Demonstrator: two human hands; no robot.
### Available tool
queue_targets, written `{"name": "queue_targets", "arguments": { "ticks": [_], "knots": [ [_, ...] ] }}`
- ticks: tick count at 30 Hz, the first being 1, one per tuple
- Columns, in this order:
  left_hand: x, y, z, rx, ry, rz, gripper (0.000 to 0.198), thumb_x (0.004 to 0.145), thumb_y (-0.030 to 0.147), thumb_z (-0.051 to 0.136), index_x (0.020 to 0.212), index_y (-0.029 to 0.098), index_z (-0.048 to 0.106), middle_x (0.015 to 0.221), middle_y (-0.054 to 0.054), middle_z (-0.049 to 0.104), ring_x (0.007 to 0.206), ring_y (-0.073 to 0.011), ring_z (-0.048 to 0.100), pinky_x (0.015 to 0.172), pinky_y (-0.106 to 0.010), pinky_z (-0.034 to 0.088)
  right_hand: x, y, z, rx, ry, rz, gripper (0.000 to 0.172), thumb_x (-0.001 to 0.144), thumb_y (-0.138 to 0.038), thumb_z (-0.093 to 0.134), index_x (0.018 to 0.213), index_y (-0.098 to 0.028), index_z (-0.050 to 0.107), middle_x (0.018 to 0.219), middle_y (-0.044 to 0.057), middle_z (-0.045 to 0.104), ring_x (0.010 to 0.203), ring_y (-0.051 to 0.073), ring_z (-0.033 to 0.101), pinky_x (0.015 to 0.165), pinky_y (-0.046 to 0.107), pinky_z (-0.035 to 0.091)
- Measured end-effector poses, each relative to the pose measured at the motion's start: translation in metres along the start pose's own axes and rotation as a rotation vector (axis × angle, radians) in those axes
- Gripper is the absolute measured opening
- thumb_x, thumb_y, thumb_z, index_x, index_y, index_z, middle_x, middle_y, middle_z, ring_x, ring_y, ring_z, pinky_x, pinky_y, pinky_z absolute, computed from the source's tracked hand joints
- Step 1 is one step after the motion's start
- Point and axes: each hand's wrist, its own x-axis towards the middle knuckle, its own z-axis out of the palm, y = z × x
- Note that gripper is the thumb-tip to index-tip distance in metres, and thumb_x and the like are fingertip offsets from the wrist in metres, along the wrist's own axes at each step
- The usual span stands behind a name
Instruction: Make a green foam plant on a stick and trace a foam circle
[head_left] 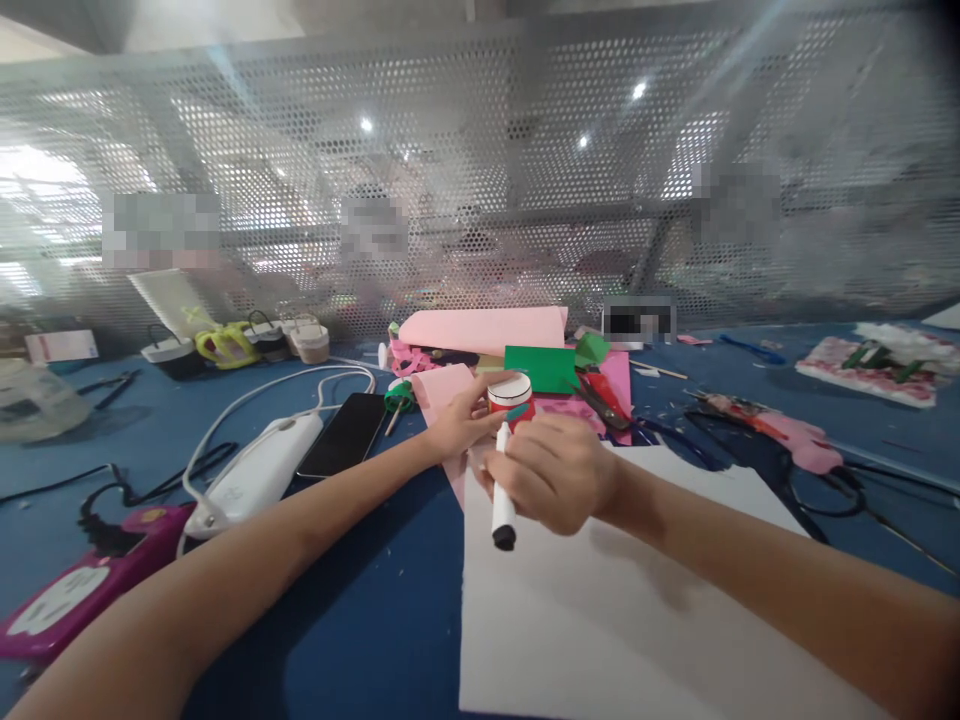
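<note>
A small round red-and-white container (pixel 510 392) stands at the far end of a large white sheet of paper (pixel 645 610), with a thin dark line across its white part. My left hand (pixel 459 425) is closed around its left side, the teal-nailed thumb in front. Gripped in my right fist (pixel 559 470) is a white marker (pixel 504 497), its black end pointing down towards me. The marker's other end reaches up to the container, and its tip is hidden. My right hand is just above the paper.
Behind lie a pink paper roll (pixel 484 330), green paper (pixel 541 369) and red-handled scissors (pixel 602 400). To the left are a phone (pixel 343 435), a white power strip (pixel 259 475) and a magenta device (pixel 97 580). A pink glue gun (pixel 787 438) lies right, before a perforated metal screen (pixel 480 180).
</note>
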Motion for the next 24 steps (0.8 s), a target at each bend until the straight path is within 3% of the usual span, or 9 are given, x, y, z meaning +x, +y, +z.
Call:
{"name": "queue_targets", "arguments": {
  "ticks": [5, 10, 15, 20, 24],
  "knots": [
    [0.0, -0.003, 0.0, 0.03, 0.016, 0.001, 0.056, 0.08, 0.036, 0.064, 0.13, 0.02, 0.045, 0.134, -0.01, 0.051, 0.115, -0.0257, 0.054, 0.1, -0.039, 0.043, -0.017, -0.011, 0.006, -0.011, -0.116, -0.034, 0.018, 0.09, -0.013, 0.047, 0.077, -0.017, 0.058, 0.051, -0.003, 0.049, 0.046, 0.011, 0.043, 0.045, 0.027, 0.034],
    [0.001, -0.007, -0.003, 0.045, 0.006, 0.027, 0.054, 0.08, 0.037, 0.063, 0.13, 0.022, 0.046, 0.137, -0.009, 0.048, 0.119, -0.0262, 0.052, 0.101, -0.039, 0.043, -0.03, -0.012, 0.005, 0.084, -0.2, 0.036, 0.012, 0.09, -0.009, 0.046, 0.088, -0.013, 0.058, 0.052, -0.003, 0.051, 0.047, 0.012, 0.045, 0.047, 0.027, 0.033],
    [0.0, -0.007, -0.003, 0.026, -0.006, 0.015, 0.057, 0.079, 0.038, 0.065, 0.13, 0.023, 0.047, 0.137, -0.011, 0.048, 0.118, -0.0256, 0.053, 0.099, -0.039, 0.044, -0.033, -0.015, -0.001, 0.164, -0.266, 0.087, 0.012, 0.089, -0.011, 0.045, 0.082, -0.016, 0.053, 0.054, -0.003, 0.05, 0.048, 0.013, 0.044, 0.047, 0.028, 0.031],
    [-0.001, -0.007, -0.002, -0.023, -0.008, 0.011, 0.058, 0.079, 0.036, 0.066, 0.132, 0.024, 0.046, 0.141, -0.012, 0.045, 0.12, -0.0262, 0.053, 0.101, -0.041, 0.043, -0.04, -0.014, -0.007, 0.376, -0.209, 0.38, 0.011, 0.09, -0.021, 0.04, 0.087, -0.018, 0.051, 0.067, 0.004, 0.062, 0.058, 0.017, 0.058, 0.051, 0.028, 0.041],
    [-0.001, -0.008, -0.002, -0.003, 0.001, 0.002, 0.059, 0.077, 0.036, 0.068, 0.131, 0.024, 0.047, 0.138, -0.012, 0.049, 0.119, -0.0275, 0.053, 0.101, -0.043, 0.042, -0.046, -0.01, -0.006, 0.43, -0.15, 0.683, 0.013, 0.09, -0.019, 0.04, 0.095, -0.021, 0.051, 0.065, 0.001, 0.064, 0.046, 0.014, 0.057, 0.048, 0.025, 0.042]
  ]
}}
